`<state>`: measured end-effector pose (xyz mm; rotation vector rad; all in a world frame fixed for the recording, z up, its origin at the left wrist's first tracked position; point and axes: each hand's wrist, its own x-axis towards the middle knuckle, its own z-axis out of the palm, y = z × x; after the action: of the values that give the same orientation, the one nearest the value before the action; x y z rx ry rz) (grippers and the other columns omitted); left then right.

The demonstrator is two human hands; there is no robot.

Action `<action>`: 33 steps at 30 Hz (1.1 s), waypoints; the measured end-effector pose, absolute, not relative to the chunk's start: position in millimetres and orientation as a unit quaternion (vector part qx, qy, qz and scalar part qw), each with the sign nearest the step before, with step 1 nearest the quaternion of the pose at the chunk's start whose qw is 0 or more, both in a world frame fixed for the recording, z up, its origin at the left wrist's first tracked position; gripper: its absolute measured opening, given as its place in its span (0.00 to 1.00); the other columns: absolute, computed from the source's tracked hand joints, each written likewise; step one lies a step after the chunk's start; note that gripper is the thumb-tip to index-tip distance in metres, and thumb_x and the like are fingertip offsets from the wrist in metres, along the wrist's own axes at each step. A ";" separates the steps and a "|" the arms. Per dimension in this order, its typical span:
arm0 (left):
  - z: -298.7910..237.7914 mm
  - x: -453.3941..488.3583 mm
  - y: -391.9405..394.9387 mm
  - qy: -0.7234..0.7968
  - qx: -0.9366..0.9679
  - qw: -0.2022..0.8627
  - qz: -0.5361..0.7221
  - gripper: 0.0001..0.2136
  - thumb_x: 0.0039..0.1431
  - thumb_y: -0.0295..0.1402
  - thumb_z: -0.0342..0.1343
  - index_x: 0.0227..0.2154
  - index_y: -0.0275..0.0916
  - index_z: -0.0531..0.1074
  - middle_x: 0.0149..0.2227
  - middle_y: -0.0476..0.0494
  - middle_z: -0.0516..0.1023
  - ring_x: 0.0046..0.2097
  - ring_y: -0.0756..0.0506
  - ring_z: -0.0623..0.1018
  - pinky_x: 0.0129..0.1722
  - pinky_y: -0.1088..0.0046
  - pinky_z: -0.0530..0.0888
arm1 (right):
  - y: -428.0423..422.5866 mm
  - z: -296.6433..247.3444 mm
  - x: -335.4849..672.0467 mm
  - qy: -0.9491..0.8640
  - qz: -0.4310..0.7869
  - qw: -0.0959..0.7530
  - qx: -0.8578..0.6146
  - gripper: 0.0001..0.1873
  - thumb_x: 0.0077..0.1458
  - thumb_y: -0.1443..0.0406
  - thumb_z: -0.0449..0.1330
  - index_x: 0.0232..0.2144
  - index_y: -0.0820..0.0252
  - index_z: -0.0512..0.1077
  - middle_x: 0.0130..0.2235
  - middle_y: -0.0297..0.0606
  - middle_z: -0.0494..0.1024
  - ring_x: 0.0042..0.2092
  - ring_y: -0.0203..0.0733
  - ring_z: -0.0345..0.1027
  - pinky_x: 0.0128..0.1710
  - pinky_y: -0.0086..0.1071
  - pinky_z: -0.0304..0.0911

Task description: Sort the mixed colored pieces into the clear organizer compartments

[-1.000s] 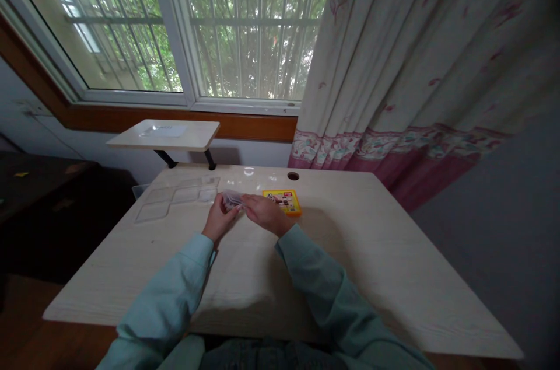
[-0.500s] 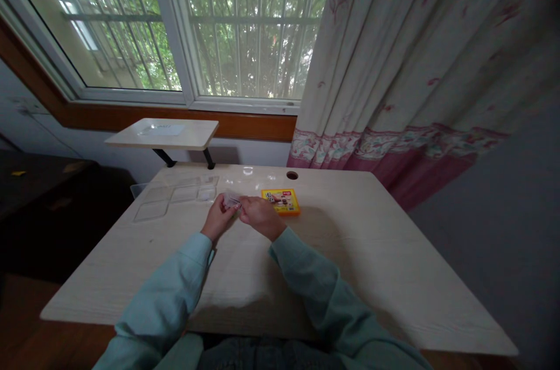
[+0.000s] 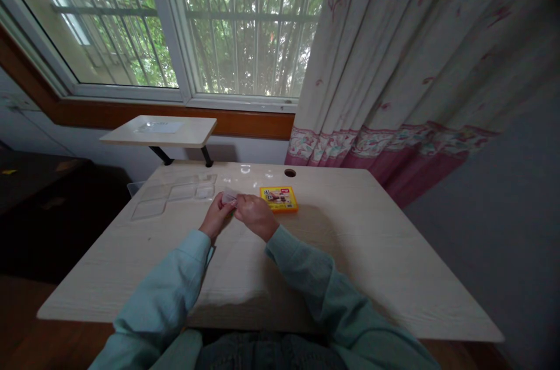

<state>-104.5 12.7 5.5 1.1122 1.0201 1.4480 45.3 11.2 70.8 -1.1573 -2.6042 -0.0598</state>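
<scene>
Both my hands meet over the middle of a pale wooden table [image 3: 359,253]. My left hand [image 3: 214,217] and my right hand [image 3: 254,215] pinch a small clear plastic packet [image 3: 228,195] between their fingertips; what is inside it is too small to make out. A flat yellow box [image 3: 279,198] with printed pictures lies on the table just right of my right hand. A clear plastic tray [image 3: 170,196] with several compartments lies flat to the left of my left hand.
A small raised shelf [image 3: 160,131] stands on black brackets at the table's far left. A round cable hole [image 3: 289,173] sits near the far edge. A barred window and a pink-hemmed curtain [image 3: 394,66] are behind; dark furniture [image 3: 39,201] stands to the left.
My hands have drawn slightly closer together around the clear packet. The view has shifted a little; nothing on the table has moved.
</scene>
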 end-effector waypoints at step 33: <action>13.4 -129.7 22.2 0.347 0.332 0.613 0.627 0.27 0.57 0.52 0.54 0.54 0.41 0.65 0.53 0.37 0.73 0.53 0.40 0.74 0.50 0.58 0.74 | 65.2 45.0 50.1 -0.686 0.391 0.431 -0.438 0.14 0.62 0.59 0.52 0.44 0.57 0.72 0.37 0.38 0.80 0.37 0.40 0.76 0.32 0.32 0.74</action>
<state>-129.7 22.2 13.4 0.7644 0.8009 1.4462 50.1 65.2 45.0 -1.0915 -1.7102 0.9744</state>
